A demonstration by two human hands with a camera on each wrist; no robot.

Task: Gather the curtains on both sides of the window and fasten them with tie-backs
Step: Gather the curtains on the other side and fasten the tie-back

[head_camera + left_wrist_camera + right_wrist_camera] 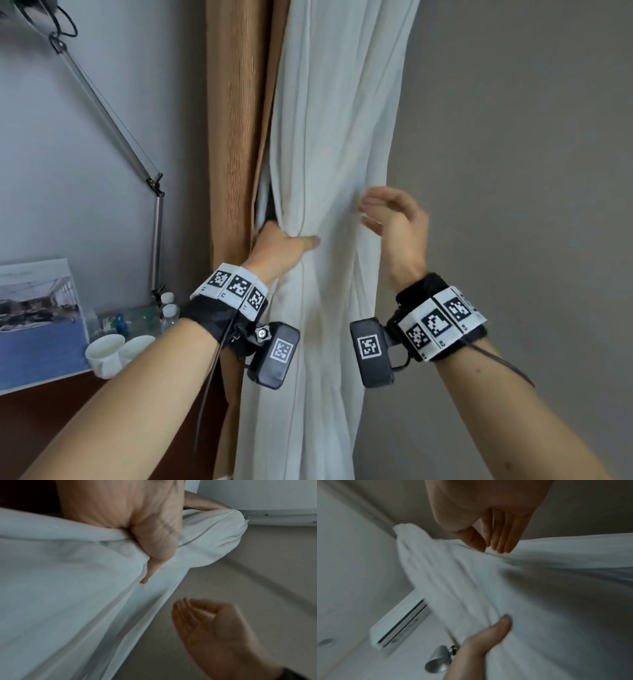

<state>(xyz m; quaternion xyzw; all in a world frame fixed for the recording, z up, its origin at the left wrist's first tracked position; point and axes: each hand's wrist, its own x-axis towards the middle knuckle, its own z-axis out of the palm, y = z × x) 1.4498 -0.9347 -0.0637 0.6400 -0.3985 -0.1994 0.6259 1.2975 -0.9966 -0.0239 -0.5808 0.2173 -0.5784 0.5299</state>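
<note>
A white curtain hangs bunched in folds in front of a tan curtain. My left hand grips the white curtain from its left edge, thumb across the front and fingers hidden behind the cloth. My right hand hovers at the bundle's right side, fingers loosely bent and empty, their tips close to the fabric. In the right wrist view the right hand has its fingers together just above the white curtain. No tie-back shows in any view.
A grey wall stands right of the curtains. At the left, a desk carries a propped picture, two white cups and small bottles. A metal lamp arm slants above it.
</note>
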